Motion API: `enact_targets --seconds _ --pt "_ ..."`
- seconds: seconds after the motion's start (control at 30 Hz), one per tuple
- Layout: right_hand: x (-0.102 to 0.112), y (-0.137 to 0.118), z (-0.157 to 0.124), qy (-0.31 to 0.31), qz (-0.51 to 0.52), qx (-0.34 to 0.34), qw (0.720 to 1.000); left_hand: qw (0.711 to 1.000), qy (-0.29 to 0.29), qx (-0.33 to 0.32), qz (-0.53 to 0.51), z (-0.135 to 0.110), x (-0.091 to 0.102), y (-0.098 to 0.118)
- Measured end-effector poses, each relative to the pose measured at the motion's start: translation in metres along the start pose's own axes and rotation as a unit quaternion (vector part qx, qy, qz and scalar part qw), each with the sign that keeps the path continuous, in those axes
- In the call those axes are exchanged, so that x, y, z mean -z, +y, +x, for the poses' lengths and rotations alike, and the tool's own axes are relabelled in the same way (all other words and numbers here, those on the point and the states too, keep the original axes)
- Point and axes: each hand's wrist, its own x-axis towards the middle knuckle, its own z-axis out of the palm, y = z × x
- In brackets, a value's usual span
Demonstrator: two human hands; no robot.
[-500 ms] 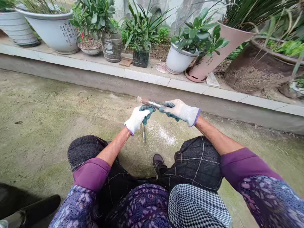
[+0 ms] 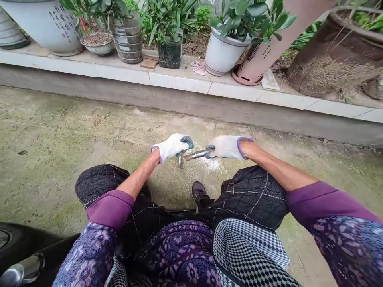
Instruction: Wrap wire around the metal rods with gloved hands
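Note:
Both hands wear white gloves with green palms. My left hand (image 2: pixel 172 146) is closed around a short metal rod (image 2: pixel 180 160) that points down at the concrete ground. My right hand (image 2: pixel 226 146) is closed on a second metal rod (image 2: pixel 196 154) that lies nearly level, its free end pointing left toward the first rod. The two rods almost meet above a white powdery patch (image 2: pixel 212 163) on the ground. I am seated, with my knees and one dark shoe (image 2: pixel 198 194) below the hands.
A tiled ledge (image 2: pixel 179 83) runs across the back with several potted plants, among them a white pot (image 2: pixel 221 54) and a tilted pink pot (image 2: pixel 263 56). A dark object (image 2: pixel 20 255) lies at the lower left. Mossy concrete ground (image 2: pixel 60 135) stretches to the left.
Both hands have dropped lower toward the ground and moved apart. The rod in the right hand has swung from up-left to nearly level. The view has tilted down.

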Motion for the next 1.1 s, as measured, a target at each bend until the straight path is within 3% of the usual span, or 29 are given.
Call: enact_targets --seconds 0.13,0.27,0.37,0.53,0.73,0.93,1.1 --pt "0.008 0.010 0.006 0.099 -0.078 -0.077 0.989 0.998 -0.009 0.018 -0.063 0.004 -0.009 0.001" --pt "0.024 0.016 -0.002 0.242 -0.022 -0.061 0.968 0.986 0.007 0.003 -0.165 0.002 -0.006 0.011" --pt "0.034 0.007 -0.008 0.284 0.086 -0.021 0.955 0.974 0.019 -0.025 -0.223 -0.001 0.002 0.017" --pt "0.040 -0.013 -0.008 0.180 0.314 0.018 0.932 0.971 0.124 -0.039 -0.201 -0.006 0.012 0.018" --pt "0.036 -0.009 0.006 0.013 0.447 0.069 0.892 0.968 0.175 -0.066 -0.165 -0.020 0.013 0.023" --pt "0.017 0.009 0.011 -0.076 0.495 0.142 0.854 0.978 0.151 -0.078 -0.121 -0.030 0.009 0.036" --pt "0.002 0.016 0.001 -0.127 0.510 0.181 0.831 0.994 0.087 -0.059 -0.027 -0.035 0.008 0.041"
